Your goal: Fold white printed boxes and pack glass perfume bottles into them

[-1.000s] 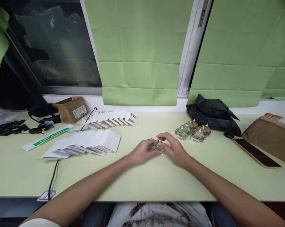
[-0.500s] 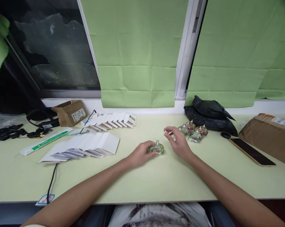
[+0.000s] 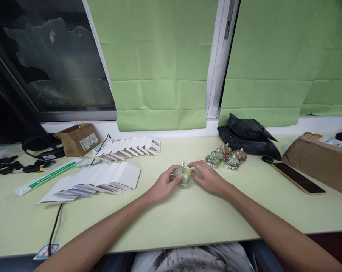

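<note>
Both forearms reach forward from the near edge of the pale green table (image 3: 188, 215) and converge on a small round glass bottle (image 3: 182, 176), which stands upright on the table with its thin spray stem pointing up. The left hand (image 3: 162, 184) comes in from the left of the bottle, palm turned inward, its fingers curled around the bottle's left side and holding it. The right hand (image 3: 206, 177) lies low just right of the bottle, palm down and fingers loosely extended toward it; whether its fingertips actually touch the glass cannot be told, and it grips nothing visible. Left of the bottle a fan of flat white cartons (image 3: 100, 179) lies overlapped on the table, and behind it a second row of smaller white cartons (image 3: 131, 146). Right of the bottle and a little farther back, a cluster of similar glass bottles (image 3: 226, 158) stands close together, some greenish, some reddish. Further right lies a dark phone (image 3: 297, 177), face up. Behind the cluster sits a black plastic bag (image 3: 247, 134) against the window sill. Far left of the bottle, an open brown cardboard box (image 3: 76, 139) stands; its contents cannot be seen.
</note>
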A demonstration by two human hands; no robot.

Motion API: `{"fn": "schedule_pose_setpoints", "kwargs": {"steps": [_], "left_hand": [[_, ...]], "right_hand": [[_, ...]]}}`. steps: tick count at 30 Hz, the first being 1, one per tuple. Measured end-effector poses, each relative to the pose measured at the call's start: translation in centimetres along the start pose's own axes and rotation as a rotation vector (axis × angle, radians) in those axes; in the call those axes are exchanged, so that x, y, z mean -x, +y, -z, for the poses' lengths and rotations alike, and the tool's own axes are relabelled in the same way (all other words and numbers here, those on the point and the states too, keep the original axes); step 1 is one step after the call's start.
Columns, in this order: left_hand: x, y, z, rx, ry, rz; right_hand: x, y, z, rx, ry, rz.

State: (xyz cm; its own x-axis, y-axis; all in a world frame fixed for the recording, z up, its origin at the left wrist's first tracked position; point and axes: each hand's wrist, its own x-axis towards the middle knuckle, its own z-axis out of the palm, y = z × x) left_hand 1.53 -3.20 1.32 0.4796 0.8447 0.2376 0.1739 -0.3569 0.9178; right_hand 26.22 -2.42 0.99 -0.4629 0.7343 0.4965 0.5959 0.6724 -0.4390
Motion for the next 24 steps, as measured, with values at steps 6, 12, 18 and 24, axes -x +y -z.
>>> {"fn": "schedule_pose_setpoints", "kwargs": {"steps": [6, 12, 18, 24], "left_hand": [[0.6, 0.7, 0.5, 0.097, -0.047, 0.088], [1.3, 1.1, -0.4, 0.183, -0.095, 0.116], [1.3, 0.5, -0.5, 0.209, -0.046, 0.164], [0.8, 1.0, 0.1, 0.206, -0.054, 0.173]], "right_hand": [[0.0, -1.6, 0.6, -0.054, 0.091, 0.037], [0.0, -2.9, 0.3, 0.129, -0.010, 0.251], [-0.2, -2.7, 0.0, 0.489, -0.038, 0.351], [-0.6, -2.6, -0.5, 0.654, -0.025, 0.345]]}}
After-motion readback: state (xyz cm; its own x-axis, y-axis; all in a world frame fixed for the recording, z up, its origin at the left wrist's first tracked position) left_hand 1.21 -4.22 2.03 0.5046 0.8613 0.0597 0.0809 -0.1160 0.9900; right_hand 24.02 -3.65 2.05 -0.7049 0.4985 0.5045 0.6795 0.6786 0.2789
